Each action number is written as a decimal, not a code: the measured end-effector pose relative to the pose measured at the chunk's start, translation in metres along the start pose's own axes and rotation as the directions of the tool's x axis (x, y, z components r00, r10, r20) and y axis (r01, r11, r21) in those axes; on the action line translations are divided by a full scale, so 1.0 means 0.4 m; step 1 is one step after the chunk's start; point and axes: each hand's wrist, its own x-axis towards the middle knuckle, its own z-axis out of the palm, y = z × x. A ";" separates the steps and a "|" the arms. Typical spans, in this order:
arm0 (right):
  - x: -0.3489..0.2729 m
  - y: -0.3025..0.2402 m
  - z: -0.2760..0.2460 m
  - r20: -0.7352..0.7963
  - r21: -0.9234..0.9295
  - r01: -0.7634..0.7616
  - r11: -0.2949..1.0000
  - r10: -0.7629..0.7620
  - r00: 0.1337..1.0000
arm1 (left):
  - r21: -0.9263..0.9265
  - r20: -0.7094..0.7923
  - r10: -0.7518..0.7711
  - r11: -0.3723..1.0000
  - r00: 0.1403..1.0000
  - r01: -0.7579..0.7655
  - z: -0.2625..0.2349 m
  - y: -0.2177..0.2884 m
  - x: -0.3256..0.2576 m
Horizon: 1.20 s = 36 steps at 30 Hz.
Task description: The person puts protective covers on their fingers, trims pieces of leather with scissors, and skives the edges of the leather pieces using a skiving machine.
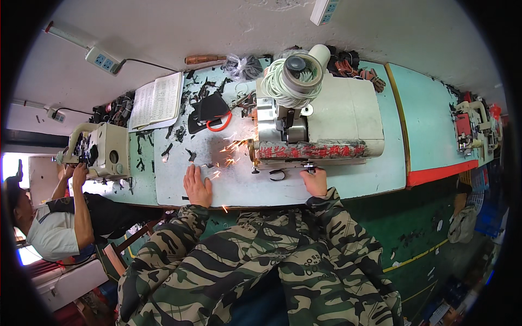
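A sewing machine [318, 127] stands on the counter [380, 174]. At its nine o'clock lie scraps [191, 155]; an open notebook [156, 101] lies at ten o'clock. Another machine [100, 149] stands farther toward nine.

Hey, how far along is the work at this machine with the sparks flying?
Done: black offcuts litter the light green table behind the work area, suggesting earlier cutting. In hand: sparks spray from the left end of the grey machine; the left hand lies flat on the table, the right hand is at the machine's front edge. Left: a dark pile by the red-handled scissors looks unworked.
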 end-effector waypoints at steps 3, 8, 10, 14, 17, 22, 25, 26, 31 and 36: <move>-0.004 -0.016 -0.001 0.102 0.090 -0.107 0.990 0.097 0.990 | -0.011 0.004 -0.014 1.000 1.000 0.014 0.001 -0.002 -0.005; -0.011 -0.031 -0.014 0.054 0.013 -0.033 0.999 0.032 0.998 | -0.012 0.003 -0.013 1.000 1.000 0.013 -0.007 0.008 0.000; -0.018 -0.053 -0.031 0.111 0.038 -0.024 0.999 0.020 0.994 | -0.018 0.001 -0.022 1.000 1.000 0.022 -0.009 0.012 0.002; -0.075 -0.058 -0.163 0.571 -0.085 -0.210 0.974 0.220 0.791 | -0.021 0.008 -0.047 0.999 0.999 0.047 -0.013 0.003 -0.007; -0.184 -0.041 -0.343 0.807 -0.239 -0.327 0.914 0.374 0.458 | -0.031 0.015 -0.062 0.998 0.998 0.062 -0.010 -0.003 -0.008; -0.349 0.045 -0.412 0.822 -0.334 0.097 0.937 0.240 0.516 | -0.045 0.001 -0.062 0.997 0.998 0.061 -0.020 0.008 0.005; -0.410 0.047 -0.324 0.599 -0.704 0.112 0.702 0.501 0.624 | -0.038 0.007 -0.064 0.997 0.998 0.064 -0.015 0.005 -0.001; -0.425 0.034 -0.297 0.357 -0.904 0.083 0.420 0.635 0.685 | -0.037 0.012 -0.067 0.997 0.998 0.067 -0.017 0.006 -0.003; -0.401 0.008 -0.251 0.546 -0.280 -0.152 0.948 0.287 0.787 | -0.049 -0.001 -0.063 0.997 0.998 0.063 -0.019 0.011 0.000; -0.473 0.025 -0.266 0.274 -0.944 0.137 0.300 0.481 0.833 | -0.027 0.004 -0.061 0.998 0.998 0.061 -0.021 0.002 -0.002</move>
